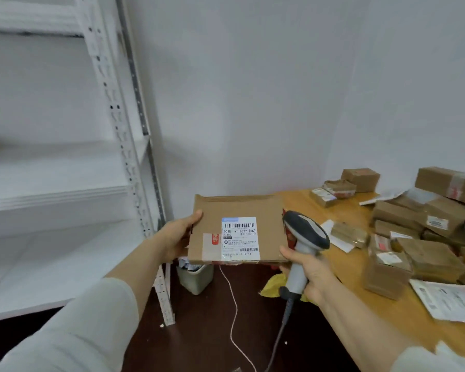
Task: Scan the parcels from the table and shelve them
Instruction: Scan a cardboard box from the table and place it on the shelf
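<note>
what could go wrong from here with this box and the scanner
1. The left hand grips the flat parcel by one edge only, out past the table; it could tip or slip.
2. The scanner in the right hand trails a cord toward the floor; turning to the shelf might snag it.

The orange wooden table (403, 315) carries a heap of brown cardboard parcels (435, 259) and white printed paper sheets (446, 302). The white metal shelf rack (51, 167) stands on the dark brown floor (207, 331), beside a small beige bin (193, 277) and a thin white cable (234, 304)
</note>
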A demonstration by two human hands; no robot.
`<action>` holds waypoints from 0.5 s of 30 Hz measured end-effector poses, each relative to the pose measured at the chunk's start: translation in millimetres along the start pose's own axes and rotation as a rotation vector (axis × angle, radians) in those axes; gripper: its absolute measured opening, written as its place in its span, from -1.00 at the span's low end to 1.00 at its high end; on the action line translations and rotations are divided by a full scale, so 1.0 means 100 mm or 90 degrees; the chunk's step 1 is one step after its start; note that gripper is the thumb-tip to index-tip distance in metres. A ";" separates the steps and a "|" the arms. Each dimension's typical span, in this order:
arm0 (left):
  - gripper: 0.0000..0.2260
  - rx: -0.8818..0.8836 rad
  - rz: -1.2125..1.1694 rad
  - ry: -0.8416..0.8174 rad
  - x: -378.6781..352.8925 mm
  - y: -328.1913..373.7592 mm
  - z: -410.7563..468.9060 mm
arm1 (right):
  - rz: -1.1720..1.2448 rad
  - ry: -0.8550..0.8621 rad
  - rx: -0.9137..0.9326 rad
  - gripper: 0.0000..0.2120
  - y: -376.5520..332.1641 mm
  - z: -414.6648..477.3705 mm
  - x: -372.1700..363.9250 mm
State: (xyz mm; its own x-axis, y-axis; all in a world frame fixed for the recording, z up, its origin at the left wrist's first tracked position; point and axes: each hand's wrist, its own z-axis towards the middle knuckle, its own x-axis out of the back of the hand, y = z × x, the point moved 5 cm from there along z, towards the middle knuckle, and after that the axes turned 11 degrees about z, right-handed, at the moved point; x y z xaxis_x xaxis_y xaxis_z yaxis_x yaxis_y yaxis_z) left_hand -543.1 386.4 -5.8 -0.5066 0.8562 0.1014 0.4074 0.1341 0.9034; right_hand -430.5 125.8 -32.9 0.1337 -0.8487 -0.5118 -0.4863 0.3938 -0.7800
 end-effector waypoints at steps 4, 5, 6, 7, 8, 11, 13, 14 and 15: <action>-0.62 -0.015 -0.021 0.085 1.07 -0.14 -0.28 | -0.042 -0.067 -0.026 -0.67 0.50 -0.08 -0.88; -0.64 -0.016 -0.030 0.100 1.36 -0.19 -0.36 | -0.051 -0.084 -0.032 -0.74 0.65 -0.11 -1.13; -0.66 -0.016 -0.041 0.114 1.66 -0.25 -0.44 | -0.058 -0.102 -0.042 -0.79 0.82 -0.15 -1.40; -0.67 -0.016 -0.047 0.128 1.99 -0.32 -0.53 | -0.063 -0.120 -0.058 -0.79 1.02 -0.19 -1.68; -0.67 -0.014 -0.049 0.143 2.31 -0.37 -0.63 | -0.068 -0.139 -0.079 -0.76 1.24 -0.24 -1.97; -0.65 -0.007 -0.050 0.195 3.32 -0.57 -0.95 | -0.087 -0.192 -0.145 -0.69 1.94 -0.44 -2.86; -0.65 0.001 -0.065 0.236 3.94 -0.69 -1.14 | -0.094 -0.210 -0.173 -0.75 2.34 -0.59 -3.38; -0.65 0.006 -0.076 0.252 4.21 -0.74 -1.22 | -0.096 -0.220 -0.183 -0.79 2.52 -0.66 -3.62; -0.65 0.012 -0.083 0.265 4.45 -0.79 -1.28 | -0.097 -0.231 -0.192 -0.83 2.67 -0.72 -3.85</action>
State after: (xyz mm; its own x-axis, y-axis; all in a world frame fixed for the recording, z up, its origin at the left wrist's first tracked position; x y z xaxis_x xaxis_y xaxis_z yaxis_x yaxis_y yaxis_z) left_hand -898.4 693.3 21.2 -0.8163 0.5582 0.1489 0.3308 0.2404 0.9126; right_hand -674.0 531.9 -18.4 0.4885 -0.6897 -0.5344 -0.6590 0.1098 -0.7441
